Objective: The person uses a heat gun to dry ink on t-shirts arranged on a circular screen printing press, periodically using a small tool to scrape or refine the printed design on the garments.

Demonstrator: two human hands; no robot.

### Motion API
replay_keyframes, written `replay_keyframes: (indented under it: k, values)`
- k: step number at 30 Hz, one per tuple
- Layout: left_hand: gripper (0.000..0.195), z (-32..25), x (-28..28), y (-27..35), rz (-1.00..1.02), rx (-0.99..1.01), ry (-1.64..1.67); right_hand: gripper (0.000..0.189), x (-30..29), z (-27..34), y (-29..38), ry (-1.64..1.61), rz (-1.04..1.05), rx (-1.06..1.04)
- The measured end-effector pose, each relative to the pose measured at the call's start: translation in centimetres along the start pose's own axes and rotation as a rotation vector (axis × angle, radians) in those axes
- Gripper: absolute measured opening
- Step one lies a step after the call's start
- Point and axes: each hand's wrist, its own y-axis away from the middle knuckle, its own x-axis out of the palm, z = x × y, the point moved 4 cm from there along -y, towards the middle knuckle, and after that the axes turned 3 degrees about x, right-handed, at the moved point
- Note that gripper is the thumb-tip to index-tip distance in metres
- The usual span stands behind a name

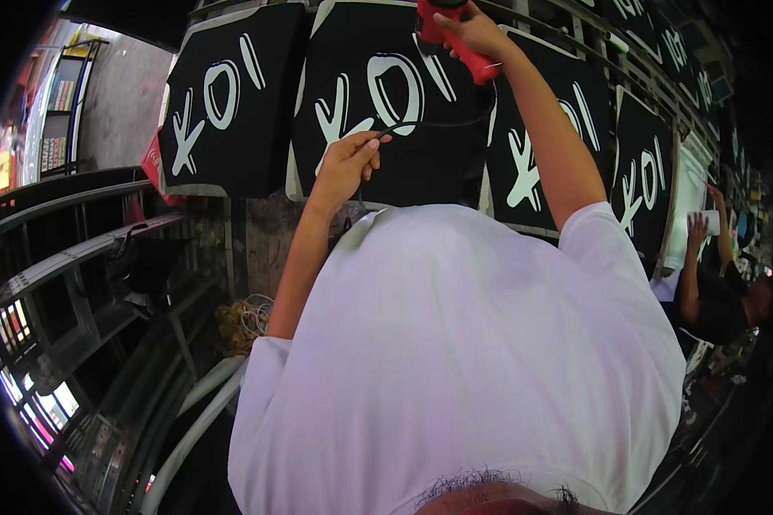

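Note:
My right hand (480,31) grips the handle of a red corded power tool (473,61), shaped like a heat gun with a black end, at the top of the view. It is over the upper part of a black fabric panel (435,164) printed with large white lettering. My left hand (351,161) pinches the tool's dark cord (444,123) between thumb and fingers. The cord runs across the panel towards the handle, and a length hangs below my left hand. Pale board edges show around the fabric. Part of the tool is cut off by the frame.
Similar printed black panels lie to the left (232,151) and right (534,90), on metal racks. A metal frame (90,254) and coiled cord (252,315) are at lower left. Another person's hand (697,228) holds a white object (708,223) at far right.

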Motion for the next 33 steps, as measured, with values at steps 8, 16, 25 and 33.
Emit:
replay_keyframes:
  k: [8,16,25,33]
  values:
    - [0.029,-0.5,0.8,0.7,0.052,-0.03,-0.058,0.071,-2.0,-1.4,2.1,0.015,0.1,0.101]
    - [0.027,-0.5,1.5,1.6,0.093,-0.06,-0.086,0.081,-1.4,-0.7,5.3,0.01,0.101,0.128]
    - [0.026,0.4,1.7,2.3,0.126,-0.056,-0.119,0.075,-1.5,-1.0,8.7,0.29,-0.067,0.057]
    - [0.025,1.1,2.1,2.7,0.188,-0.062,-0.137,0.073,0.4,-2.0,12.0,0.113,0.035,0.012]
